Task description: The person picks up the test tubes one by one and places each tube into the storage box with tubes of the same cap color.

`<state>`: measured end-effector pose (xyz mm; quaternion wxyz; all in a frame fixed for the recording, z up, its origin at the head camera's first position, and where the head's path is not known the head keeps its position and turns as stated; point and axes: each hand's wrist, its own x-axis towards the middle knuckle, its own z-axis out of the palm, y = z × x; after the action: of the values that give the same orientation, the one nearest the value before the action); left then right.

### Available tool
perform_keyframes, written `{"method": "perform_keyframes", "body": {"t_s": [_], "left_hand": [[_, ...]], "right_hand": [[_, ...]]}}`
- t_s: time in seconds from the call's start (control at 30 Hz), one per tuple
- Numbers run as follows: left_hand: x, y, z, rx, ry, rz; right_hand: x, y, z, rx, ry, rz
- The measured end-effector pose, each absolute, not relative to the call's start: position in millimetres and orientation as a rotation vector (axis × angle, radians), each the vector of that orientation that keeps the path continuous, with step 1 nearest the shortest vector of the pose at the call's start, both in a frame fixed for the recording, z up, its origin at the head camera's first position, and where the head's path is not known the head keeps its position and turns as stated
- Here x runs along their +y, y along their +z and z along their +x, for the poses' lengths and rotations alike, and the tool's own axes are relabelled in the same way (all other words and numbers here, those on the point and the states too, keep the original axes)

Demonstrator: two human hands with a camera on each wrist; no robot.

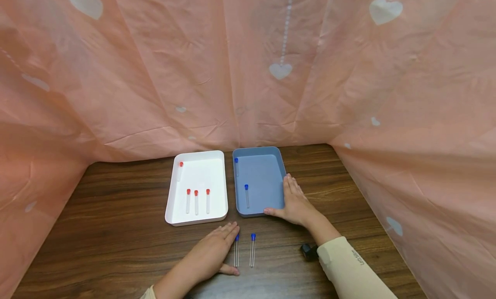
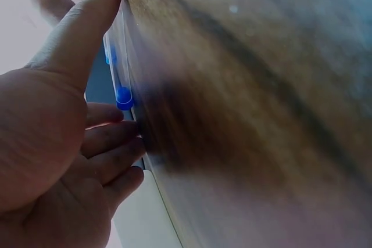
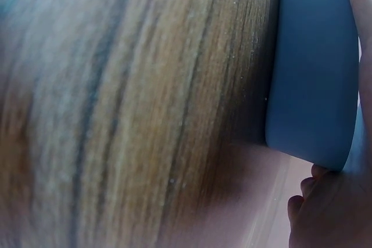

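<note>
My left hand [image 1: 211, 252] rests low on the table, fingers extended and thumb apart. Right beside it lies a clear tube with a blue cap [image 2: 124, 98], the cap end partly covered by the fingertips in the head view. A second blue-capped tube [image 1: 252, 250] lies parallel, just to the right. My right hand [image 1: 297, 204] touches the near right corner of a blue-grey tray [image 1: 267, 195], straight fingers along its right side and thumb at the front rim. Inside that tray are two blue-capped tubes, one near the front [image 1: 246, 196], one along the left wall [image 1: 237, 166].
Left of the blue-grey tray stands a white tray [image 1: 211, 174] holding several red-capped tubes [image 1: 196, 202]. A small black object [image 1: 308, 252] sits by the right sleeve. Pink curtain [image 1: 248, 75] with white hearts closes off the back and sides of the wooden table [image 1: 116, 230].
</note>
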<state>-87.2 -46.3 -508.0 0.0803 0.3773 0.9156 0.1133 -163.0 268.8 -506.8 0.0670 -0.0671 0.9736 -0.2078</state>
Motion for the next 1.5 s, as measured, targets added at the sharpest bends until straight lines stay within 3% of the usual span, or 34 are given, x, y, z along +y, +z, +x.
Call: {"method": "perform_keyframes", "body": {"t_s": [0.83, 1.5], "left_hand": [[-46, -510, -87, 2.768, 0.307, 1.145], [-43, -490, -85, 2.762, 0.430, 1.132]], "right_hand": [[269, -509, -164, 2.934, -0.622, -0.200], [270, -509, -164, 2.927, -0.613, -0.189]]}}
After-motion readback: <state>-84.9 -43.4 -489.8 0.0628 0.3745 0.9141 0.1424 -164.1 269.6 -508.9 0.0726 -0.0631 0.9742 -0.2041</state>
